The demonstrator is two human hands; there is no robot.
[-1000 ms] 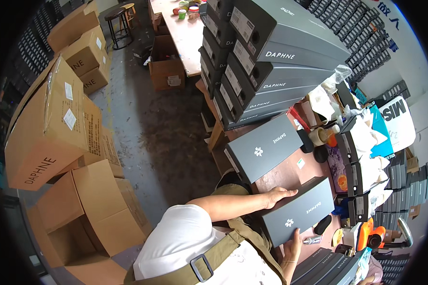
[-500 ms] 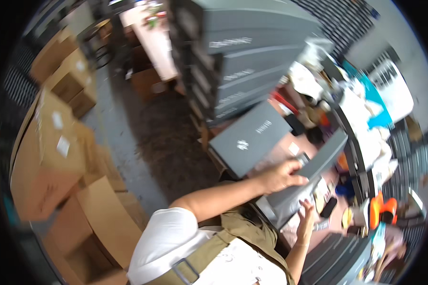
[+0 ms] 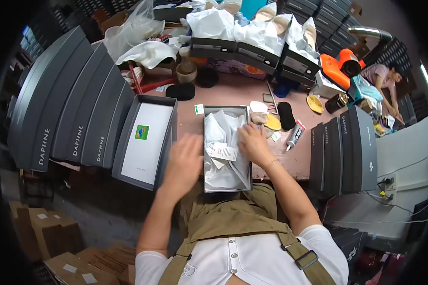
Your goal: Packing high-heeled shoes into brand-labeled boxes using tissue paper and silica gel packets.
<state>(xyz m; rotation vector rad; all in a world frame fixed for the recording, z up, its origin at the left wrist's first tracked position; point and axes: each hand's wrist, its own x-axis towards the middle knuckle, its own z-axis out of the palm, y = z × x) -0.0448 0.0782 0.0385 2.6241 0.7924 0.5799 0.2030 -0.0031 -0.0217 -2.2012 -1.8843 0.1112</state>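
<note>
An open grey shoebox (image 3: 249, 178) lies lengthwise in front of me, filled with crumpled white tissue paper (image 3: 218, 176). On the paper rests a white tag (image 3: 225, 152) with a cord loop. My right hand (image 3: 255, 144) reaches over the box's right edge, fingers apart and touching the paper. Left of the box is my left hand (image 3: 183, 164), smeared by motion; nothing can be made out in it. Beyond it lies a grey box lid (image 3: 164, 102), white inside, with a small green square sticker (image 3: 141, 132).
Stacked grey shoeboxes stand at left (image 3: 57, 109) and right (image 3: 349, 152). On the pink table (image 3: 295, 161) lie a glue tube (image 3: 296, 135), black pads (image 3: 286, 115) and yellow sponges (image 3: 273, 122). Open boxes of pale shoes (image 3: 259, 52) line the back. Another person (image 3: 383, 85) works far right.
My view has swung right, from the aisle to the table. My left hand has let go of the grey box's edge; the box now lies flat, and my right hand has come onto its paper.
</note>
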